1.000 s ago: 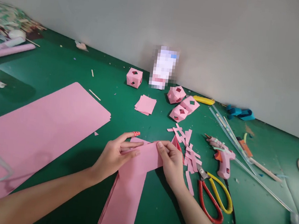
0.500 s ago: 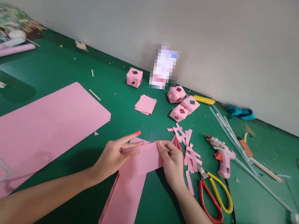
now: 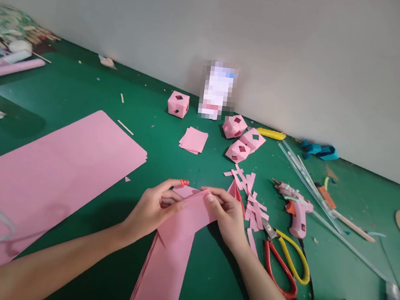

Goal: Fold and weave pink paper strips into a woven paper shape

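Between both hands is a pink paper piece [image 3: 192, 214], held above a stack of long pink paper strips [image 3: 167, 276]. My left hand [image 3: 153, 205] pinches its left end between thumb and fingers, the index finger reaching out with a red decorated nail. Thumb and fingers of my right hand [image 3: 227, 213] grip the upper right edge, where the paper bends over. Beyond the hands lie a small pile of pink paper squares [image 3: 194, 140] and several pink folded paper shapes with diamond holes, one a cube [image 3: 178, 104]. Narrow pink paper scraps [image 3: 256, 209] lie right of my right hand.
Red-and-yellow-handled scissors [image 3: 283, 263] and a pink glue gun [image 3: 298, 207] lie on the right, with clear sticks [image 3: 307, 186] behind. A large pink sheet stack [image 3: 55, 181] covers the left. A blurred phone [image 3: 217, 90] leans on the wall. A yellow cutter [image 3: 270, 134] lies nearby.
The paper's upper edge has bent over between my hands. My right fingers have stretched left along that edge, and my left index finger has curled slightly. The view shifted a little.
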`<state>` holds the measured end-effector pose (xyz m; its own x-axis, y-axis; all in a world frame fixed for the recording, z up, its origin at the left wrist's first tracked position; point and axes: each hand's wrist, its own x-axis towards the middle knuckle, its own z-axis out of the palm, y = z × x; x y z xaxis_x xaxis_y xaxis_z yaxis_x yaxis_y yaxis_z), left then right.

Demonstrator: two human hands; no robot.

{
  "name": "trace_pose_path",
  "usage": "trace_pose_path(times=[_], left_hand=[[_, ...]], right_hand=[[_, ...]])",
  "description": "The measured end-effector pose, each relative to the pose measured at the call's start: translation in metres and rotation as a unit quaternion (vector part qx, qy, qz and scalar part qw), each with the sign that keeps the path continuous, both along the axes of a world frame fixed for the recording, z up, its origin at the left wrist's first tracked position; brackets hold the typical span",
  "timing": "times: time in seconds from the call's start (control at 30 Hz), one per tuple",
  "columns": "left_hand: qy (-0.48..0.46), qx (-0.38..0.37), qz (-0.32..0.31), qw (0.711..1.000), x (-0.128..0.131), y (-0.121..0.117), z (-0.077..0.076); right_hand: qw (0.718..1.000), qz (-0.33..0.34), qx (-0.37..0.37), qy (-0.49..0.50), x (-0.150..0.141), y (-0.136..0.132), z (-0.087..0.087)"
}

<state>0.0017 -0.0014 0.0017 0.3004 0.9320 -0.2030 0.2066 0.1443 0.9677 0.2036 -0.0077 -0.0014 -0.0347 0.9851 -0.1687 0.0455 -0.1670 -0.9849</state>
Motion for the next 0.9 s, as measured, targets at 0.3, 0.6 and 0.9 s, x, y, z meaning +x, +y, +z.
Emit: trace_pose_path(times=[0.3,0.6,0.9], left_hand=[[0.004,0.005,0.041,0.999,-0.0017,0.0015,0.0050],[-0.016,-0.002,0.012,1.000,-0.0008,0.0007,0.0049],[-0.044,-0.013,0.010,0.999,-0.0008,0.0001,0.0014]], right_hand=[[1.000,0.007,-0.002,-0.011,0.0006,-0.0007,0.0001],[1.000,0.005,-0.007,0.002,-0.0009,-0.0010,-0.0005],[1.000,-0.024,0.000,-0.012,0.0008,-0.0024,-0.0047]])
